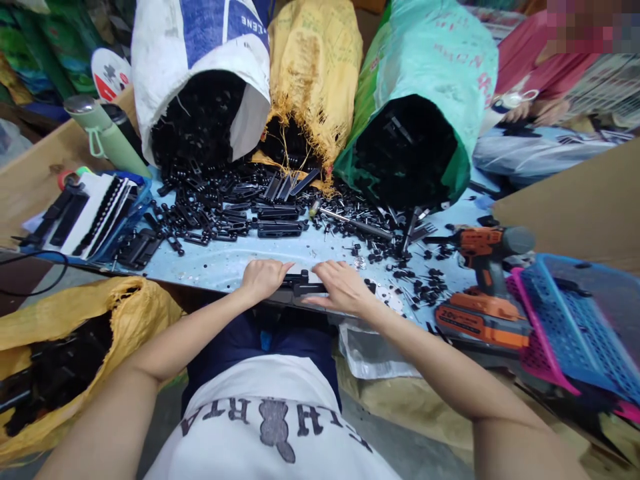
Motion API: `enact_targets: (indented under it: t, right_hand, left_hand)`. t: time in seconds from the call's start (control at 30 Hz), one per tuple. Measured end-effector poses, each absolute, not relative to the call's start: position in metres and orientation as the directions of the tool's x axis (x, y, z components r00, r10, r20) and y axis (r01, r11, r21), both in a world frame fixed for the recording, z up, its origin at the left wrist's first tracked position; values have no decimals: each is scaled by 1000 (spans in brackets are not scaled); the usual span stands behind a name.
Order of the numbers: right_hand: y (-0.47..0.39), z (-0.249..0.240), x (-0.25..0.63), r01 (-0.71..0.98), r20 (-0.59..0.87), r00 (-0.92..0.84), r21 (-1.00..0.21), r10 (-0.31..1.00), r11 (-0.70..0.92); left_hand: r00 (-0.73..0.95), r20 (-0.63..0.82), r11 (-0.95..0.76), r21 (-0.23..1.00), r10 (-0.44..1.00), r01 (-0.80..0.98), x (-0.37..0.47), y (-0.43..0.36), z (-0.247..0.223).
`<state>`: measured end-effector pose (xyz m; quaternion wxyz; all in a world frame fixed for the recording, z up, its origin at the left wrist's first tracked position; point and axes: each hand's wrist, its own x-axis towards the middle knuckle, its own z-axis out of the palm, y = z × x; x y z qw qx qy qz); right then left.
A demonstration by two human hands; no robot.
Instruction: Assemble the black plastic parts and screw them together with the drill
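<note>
At the near edge of the blue table, a black plastic part spans the space between my two hands. My left hand is closed round its left end, thumb and fingers pressed together. On its right end is my right hand, the fingers bent over the top and the thumb along the near side. Past the hands lie more long black parts, side by side. A hammer rests beyond my right hand, among small dark screws and fittings.
Three sacks, white, yellow and green, open toward me at the back. An orange drill and a blue basket are at right. At left stand a green bottle and a yellow sack. Another person's hands show at upper right.
</note>
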<state>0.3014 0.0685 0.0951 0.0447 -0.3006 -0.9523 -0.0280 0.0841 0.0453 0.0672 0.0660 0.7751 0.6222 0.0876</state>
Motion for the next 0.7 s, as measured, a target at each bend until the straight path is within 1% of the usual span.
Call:
enact_targets:
  t: [0.07,0.1,0.13,0.2,0.23,0.3,0.33,0.37,0.4,0.43,0.5,0.53,0.57,0.6,0.63,0.67,0.7]
  right_hand:
    - [66,105,318,610,124,-788,25,603,792]
    - [63,110,325,585,147,-801,-13,580,811]
    - [59,114,330,528,178,-827,-80,534,845]
    - [47,120,333,354,256,-866,-293,429,888]
    - [39,121,329,247,297,-873,-416,387,875]
    - [20,116,314,33,387,-853,-627,349,778]
    - [10,110,303,-45,423,-834,-693,355,719]
    - [2,102,291,-84,447,-809,-730,381,678]
    - [-4,93,279,-66,450,-783,-746,429,662]
    - [-6,83,266,6,439,-743,-750,504,662]
    - [3,68,241,218,405,-630,-726,662,652]
    - [16,63,230,310,396,-582,-700,711,644]
    - [35,61,220,378,389,-559,-666,732,643]
    - [59,61,211,397,373,-625,-605,686,690]
    - [86,63,204,423,336,-706,-506,624,752]
    - [114,66,198,475,311,-746,-372,589,798]
    - [141,69,195,535,265,-770,-230,581,813]
  left_hand:
    - [312,99,-327,227,945,917,76,41,75]
    - [390,126,-410,251,912,877,73,36,79]
    - [473,164,-501,292,866,815,71,28,83]
    - [584,284,-646,421,761,637,73,8,91]
    - [600,348,-685,490,721,539,77,-4,95]
    - [569,450,-706,596,688,382,88,-28,100]
    - [530,487,-700,628,694,340,94,-38,100]
    - [485,523,-699,640,701,320,100,-46,99]
    - [432,560,-701,633,707,327,105,-51,96]
    - [373,596,-703,612,711,362,108,-53,91]
    - [300,648,-697,529,700,484,106,-46,77]
    - [298,660,-688,469,690,553,101,-38,70]
    - [317,656,-673,403,685,621,95,-28,62]
    - [351,632,-652,334,691,681,88,-15,56]
    - [394,582,-624,265,711,735,82,-2,50]
    - [440,512,-599,197,738,776,77,12,45]
    - [485,432,-586,134,760,799,73,24,42]
